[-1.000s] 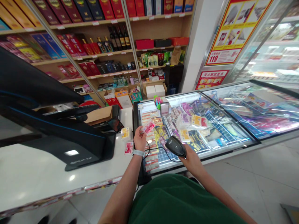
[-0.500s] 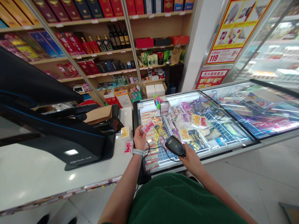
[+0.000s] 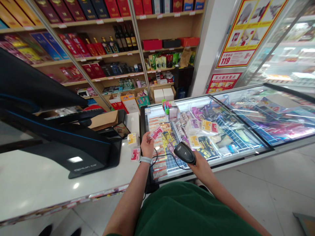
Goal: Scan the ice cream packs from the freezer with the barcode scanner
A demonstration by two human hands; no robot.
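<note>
Small pink-and-white packet (image 3: 156, 133) pinched in fingers of left hand (image 3: 147, 146), held up over near-left corner of glass-topped freezer (image 3: 246, 151), just above its glass lid. Left fingers closed on packet's lower edge; pale band on left wrist. Black barcode scanner (image 3: 184, 152) gripped in right hand (image 3: 200, 165), fingers wrapped round handle, head tilted up and left toward packet; scanner just right of packet, apart, not touching. Thin black cord (image 3: 172, 160) looping from scanner down across freezer lid toward left wrist. Under glass: wire baskets w/ many wrapped frozen items, yellow, pink, purple packs; labels too small to read. Left of left hand, on white table (image 3: 36, 186): another pink packet (image 3: 136, 154) lying flat near table's right edge, and a yellow packet (image 3: 132, 139) just behind it, close together, touch unclear. Further left on table: big black register screen (image 3: 49, 114) on its stand, seen from back/side, w/ brown cardboard piece (image 3: 104, 119) behind it. Green shirt at bottom of view, both forearms bare. Beyond table: wooden shelves (image 3: 103, 52) w/ red and blue boxes, dark bottles, small goods. Right of shelves: white pillar w/ red-and-yellow poster (image 3: 246, 29), smaller red sign below it. Far right: glass-fronted chiller, contents blurred. Light tiled floor below.
</note>
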